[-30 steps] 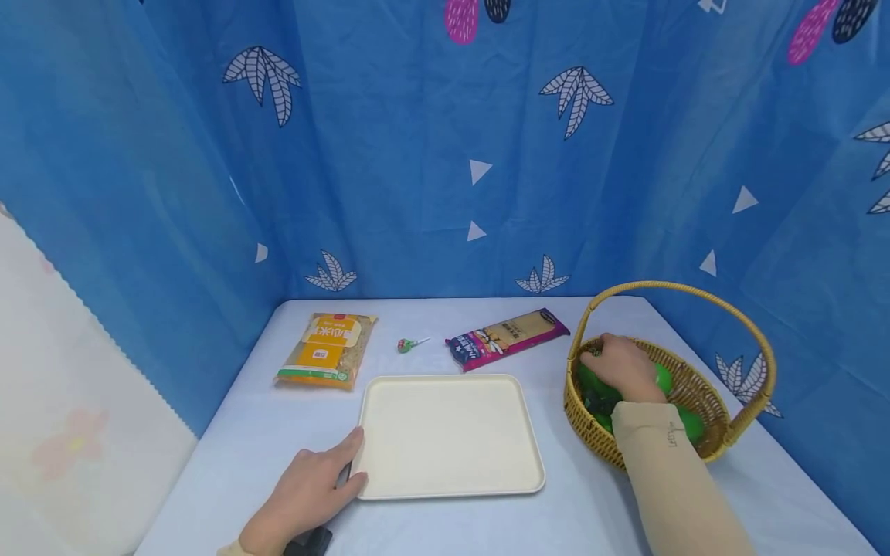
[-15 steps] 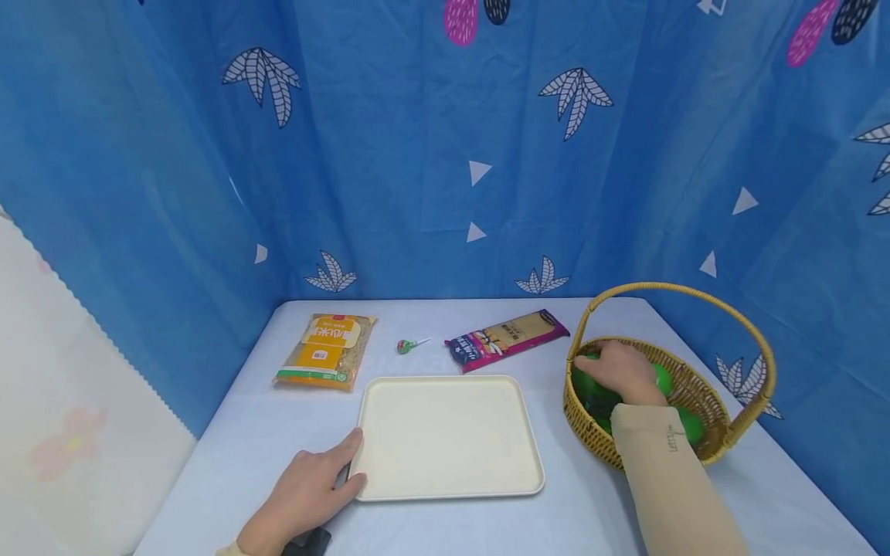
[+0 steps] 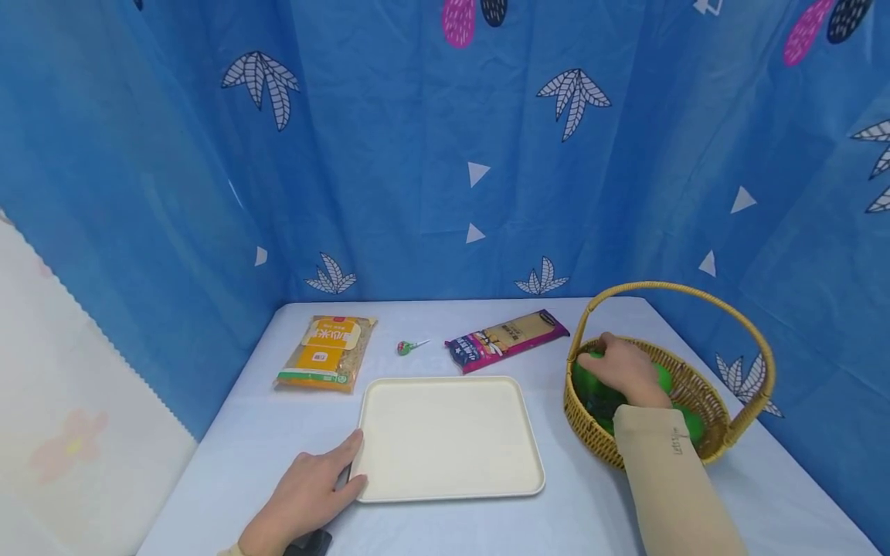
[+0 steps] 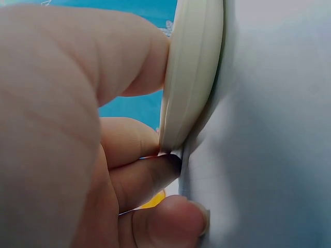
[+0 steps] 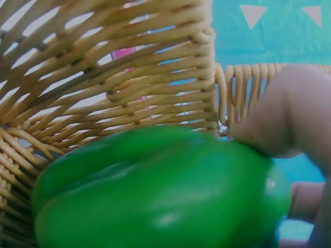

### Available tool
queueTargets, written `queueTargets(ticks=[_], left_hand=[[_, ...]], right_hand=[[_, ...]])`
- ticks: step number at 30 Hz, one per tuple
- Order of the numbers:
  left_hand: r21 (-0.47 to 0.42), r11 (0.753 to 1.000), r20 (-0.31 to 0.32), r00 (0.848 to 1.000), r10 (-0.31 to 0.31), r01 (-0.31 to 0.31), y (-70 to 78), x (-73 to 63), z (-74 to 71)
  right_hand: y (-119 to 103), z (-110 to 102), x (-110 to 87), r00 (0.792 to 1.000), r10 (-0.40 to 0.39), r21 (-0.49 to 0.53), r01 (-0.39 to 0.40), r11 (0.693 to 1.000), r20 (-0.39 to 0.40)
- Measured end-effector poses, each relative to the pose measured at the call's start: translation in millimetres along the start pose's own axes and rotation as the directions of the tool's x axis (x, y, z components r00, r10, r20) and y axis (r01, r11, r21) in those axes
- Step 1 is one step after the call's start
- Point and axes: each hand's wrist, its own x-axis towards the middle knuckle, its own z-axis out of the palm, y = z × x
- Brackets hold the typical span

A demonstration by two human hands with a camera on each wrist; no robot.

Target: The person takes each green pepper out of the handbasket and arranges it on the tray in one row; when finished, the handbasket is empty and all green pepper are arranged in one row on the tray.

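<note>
My right hand [image 3: 623,372] reaches inside a woven wicker basket [image 3: 589,442] at the table's right side. Its thumb and fingers grip one end of a glossy green bell pepper [image 5: 160,191], which fills the lower part of the right wrist view. The pepper still lies within the basket, among other green things that the hand and sleeve partly cover. My left hand [image 3: 309,490] rests at the left edge of a cream rectangular tray [image 3: 448,439]. In the left wrist view, thumb and index finger touch the tray's rim [image 4: 194,67], while another fingertip reaches the tabletop.
Behind the tray lie a yellow-labelled bag of grain [image 3: 328,353], a small lollipop [image 3: 405,348] and a purple-and-tan packet [image 3: 507,340]. The basket's tall handle [image 3: 754,328] arches over the right arm. A blue curtain [image 3: 417,154] hangs around the white table.
My right hand shifts slightly within the basket, its fingers reaching left and then drawing up a little. The left hand and tray stay in place.
</note>
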Motion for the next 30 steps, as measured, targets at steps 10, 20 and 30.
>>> queueTargets(ticks=[10, 20, 30], left_hand=[[0.019, 1.0, -0.018, 1.0, -0.003, 0.004, -1.2, -1.2, 1.5], [0.019, 1.0, -0.008, 1.0, -0.007, 0.007, -1.4, -0.5, 0.9], [0.0, 1.0, 0.0, 1.0, -0.009, 0.009, 0.4, 0.7, 1.8]], right_hand=[[3.9, -4.2, -7.4, 1.0, 0.008, 0.04, -0.009, 0.999, 0.027], [0.6, -6.2, -15.4, 1.0, 0.015, -0.012, -0.015, 1.0, 0.022], [0.1, -10.9, -17.7, 1.0, -0.019, 0.018, 0.019, 1.0, 0.019]])
